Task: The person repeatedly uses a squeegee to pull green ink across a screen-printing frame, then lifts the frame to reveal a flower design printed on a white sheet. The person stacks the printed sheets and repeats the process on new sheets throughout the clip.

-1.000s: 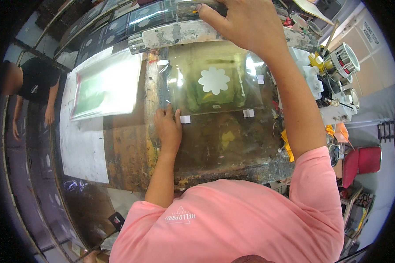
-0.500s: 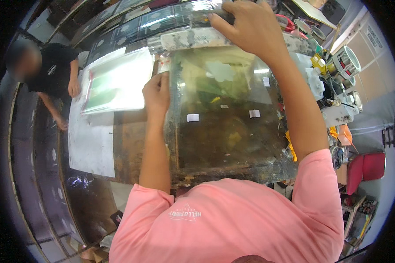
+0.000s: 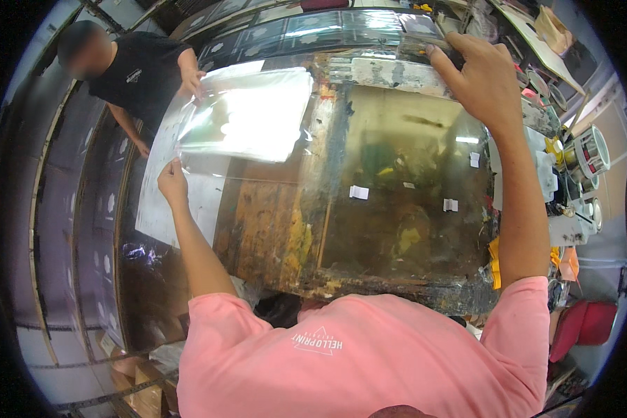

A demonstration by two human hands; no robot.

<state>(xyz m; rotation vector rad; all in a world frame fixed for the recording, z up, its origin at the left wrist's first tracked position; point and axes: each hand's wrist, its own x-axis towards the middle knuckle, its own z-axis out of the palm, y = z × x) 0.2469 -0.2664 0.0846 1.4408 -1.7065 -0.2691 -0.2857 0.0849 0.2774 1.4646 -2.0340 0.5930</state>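
The left hand (image 3: 173, 182) has its thumb and fingertips pinched together on the near edge of a clear plastic sheet (image 3: 203, 167). The sheet stretches to the right of those fingers, over a sheet of white paper (image 3: 153, 216) and the brown wooden table (image 3: 258, 226). Just beyond it, a bright, shiny stack of clear plastic (image 3: 261, 118) lies on the table's left part.

The right hand (image 3: 482, 80) is at the far side, by a paint-spotted bar (image 3: 397, 75), its thumb spread well away from its bent fingers; I cannot tell whether it grips anything. Between the two hands is a dark, glossy panel (image 3: 369, 240) with three small white tabs (image 3: 359, 192) on it; any marks on them are too small to read.

A co-worker's hand (image 3: 191, 83) touches the plastic's far left corner. The co-worker's black shirt (image 3: 146, 66) carries a small white chest print, too tiny to make out. The person's pink shirt (image 3: 369, 355) bears white capital letters with a thin triangle outline, upside down in this view. At right, a metal can (image 3: 592, 153) shows a dark label with a red patch.
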